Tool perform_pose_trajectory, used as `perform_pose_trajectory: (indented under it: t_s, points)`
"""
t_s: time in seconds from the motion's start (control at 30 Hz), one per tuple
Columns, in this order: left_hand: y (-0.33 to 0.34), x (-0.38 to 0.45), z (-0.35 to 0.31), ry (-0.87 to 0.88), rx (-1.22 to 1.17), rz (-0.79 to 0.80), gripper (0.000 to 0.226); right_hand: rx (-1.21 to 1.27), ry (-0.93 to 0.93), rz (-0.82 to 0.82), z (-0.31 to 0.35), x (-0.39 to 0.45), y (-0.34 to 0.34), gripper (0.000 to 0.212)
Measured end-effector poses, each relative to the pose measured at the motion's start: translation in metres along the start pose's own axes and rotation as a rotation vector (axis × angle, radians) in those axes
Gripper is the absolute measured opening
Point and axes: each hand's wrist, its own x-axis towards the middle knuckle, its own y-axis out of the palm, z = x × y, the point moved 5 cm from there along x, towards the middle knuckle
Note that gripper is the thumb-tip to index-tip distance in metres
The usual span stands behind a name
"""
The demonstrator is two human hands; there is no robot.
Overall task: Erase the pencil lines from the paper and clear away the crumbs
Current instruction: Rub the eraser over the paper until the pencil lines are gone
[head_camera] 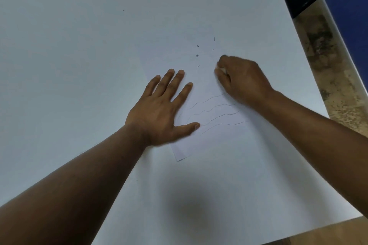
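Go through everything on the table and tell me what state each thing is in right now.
Paper: flat on the table, pinned by the left hand.
Pencil lines: four wavy lines, not yet erased.
Crumbs: scattered on the paper's far part.
Eraser: pinched in the right hand, mostly hidden.
Left hand: fingers spread, pressing flat.
Right hand: curled around the eraser.

White paper (pixel 207 85) flat on the table, four wavy pencil lines (pixel 217 113) across its near half, dark crumbs (pixel 197 55) farther up.
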Motion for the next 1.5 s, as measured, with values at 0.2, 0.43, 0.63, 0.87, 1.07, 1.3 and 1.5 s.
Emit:
perform_pose_trajectory:
  t_s: [0.2,0.43,0.63,0.87,1.07,1.3,1.5]
  points:
    - [0.000,-0.001,0.000,-0.002,-0.006,0.002,0.100,0.074,0.116,-0.025,-0.026,0.013,-0.014,0.014]
    - [0.002,0.000,0.000,-0.002,0.002,0.013,0.100,0.075,-0.110,0.145,0.038,-0.023,0.009,0.016]
    - [0.000,0.000,0.000,-0.005,0.002,0.005,0.100,-0.015,-0.011,0.061,0.003,0.001,-0.004,0.018]
    - [0.001,0.000,0.000,-0.002,0.008,-0.002,0.104,0.143,0.033,0.031,0.023,0.001,-0.004,0.015]
    - [0.001,-0.001,-0.001,-0.002,0.021,-0.007,0.108,0.063,-0.070,0.096,0.048,-0.008,0.013,0.018]
    - [0.000,0.000,0.000,-0.009,0.018,-0.006,0.108,0.024,0.145,-0.006,-0.003,0.019,-0.004,0.017]
    - [0.000,0.000,-0.001,0.001,0.019,-0.015,0.107,0.113,-0.072,0.075,0.066,-0.007,0.018,0.020]
